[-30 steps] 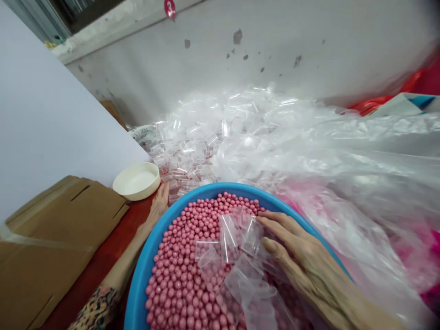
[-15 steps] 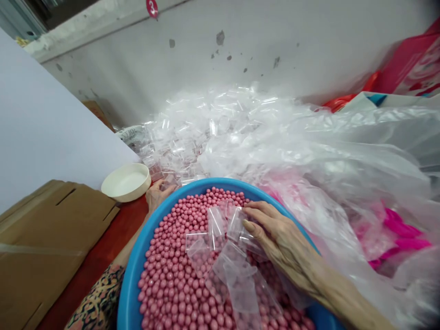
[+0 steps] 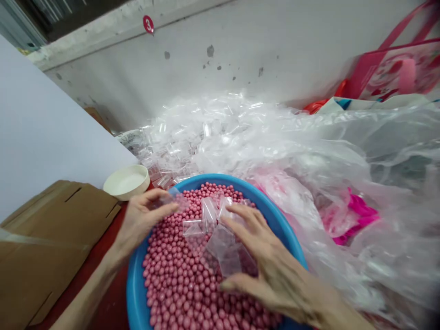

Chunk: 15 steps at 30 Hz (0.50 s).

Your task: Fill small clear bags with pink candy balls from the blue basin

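Observation:
A blue basin (image 3: 136, 275) full of round pink beads (image 3: 178, 279) stands in front of me. Several small clear plastic pieces (image 3: 225, 252), flat and folded, lie on the beads near the middle. My left hand (image 3: 146, 213) is over the basin's left rim, thumb and fingers closed on a clear plastic piece (image 3: 175, 200). Over the right part of the basin, my right hand (image 3: 263, 250) has thumb and fingers spread apart above the plastic pieces. Its fingertips are close to them; whether they touch I cannot tell.
Behind the basin is a heap of clear plastic pieces (image 3: 192, 123) against the wall. Crumpled plastic bags (image 3: 309, 151) fill the right side. A white bowl (image 3: 127, 181) and a brown cardboard box (image 3: 51, 238) sit at left. A pink bag (image 3: 385, 73) stands at far right.
My left hand has come from behind the basin's left rim to over the beads with a clear plastic piece. My right hand has opened wider. The view has shifted slightly.

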Motion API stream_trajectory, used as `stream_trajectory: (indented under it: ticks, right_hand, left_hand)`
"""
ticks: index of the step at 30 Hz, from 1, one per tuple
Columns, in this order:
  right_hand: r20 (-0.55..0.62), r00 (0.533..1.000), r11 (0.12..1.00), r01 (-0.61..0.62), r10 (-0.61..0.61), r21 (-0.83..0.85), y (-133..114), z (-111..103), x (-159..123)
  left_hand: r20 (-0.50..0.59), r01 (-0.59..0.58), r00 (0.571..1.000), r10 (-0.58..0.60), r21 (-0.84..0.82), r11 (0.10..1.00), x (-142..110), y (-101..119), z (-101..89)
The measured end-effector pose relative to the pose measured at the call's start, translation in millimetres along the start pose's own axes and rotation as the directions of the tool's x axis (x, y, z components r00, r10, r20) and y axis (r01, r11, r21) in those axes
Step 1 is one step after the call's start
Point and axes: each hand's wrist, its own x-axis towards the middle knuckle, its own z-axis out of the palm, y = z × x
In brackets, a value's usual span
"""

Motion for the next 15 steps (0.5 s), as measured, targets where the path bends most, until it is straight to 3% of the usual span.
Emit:
stream_trajectory:
  ticks: [1,3,8,11,15]
  right_hand:
    - [0.042,0.999,0.999,0.001,0.001,-0.044,-5.0,4.2,-3.0]
    - [0.1,0.994,0.989,-0.024,0.039,-0.148,-11.7,11.7,-4.4]
    - [0.116,0.977,0.947,-0.139,0.179,-0.29,-8.5,18.2,12.2]
    - [0.037,0.98,0.938,-0.176,0.196,-0.299,-2.8,16.2,15.5]
    - [-0.187,0.977,0.98,-0.128,0.098,-0.152,-5.6,-3.7,-4.8]
  left_hand:
    - [0.135,-0.072,0.989,0.061,0.082,0.994,-3.9,5.1,9.7]
    - [0.243,-0.302,0.943,0.229,0.324,0.897,-5.4,8.4,31.6]
    - [0.225,-0.383,0.924,0.31,0.506,0.773,8.8,-0.9,68.6]
    - [0.182,-0.37,0.927,0.327,0.569,0.734,12.5,-0.6,65.8]
    - [0.159,-0.374,0.923,0.35,0.579,0.724,-0.9,5.5,41.9]
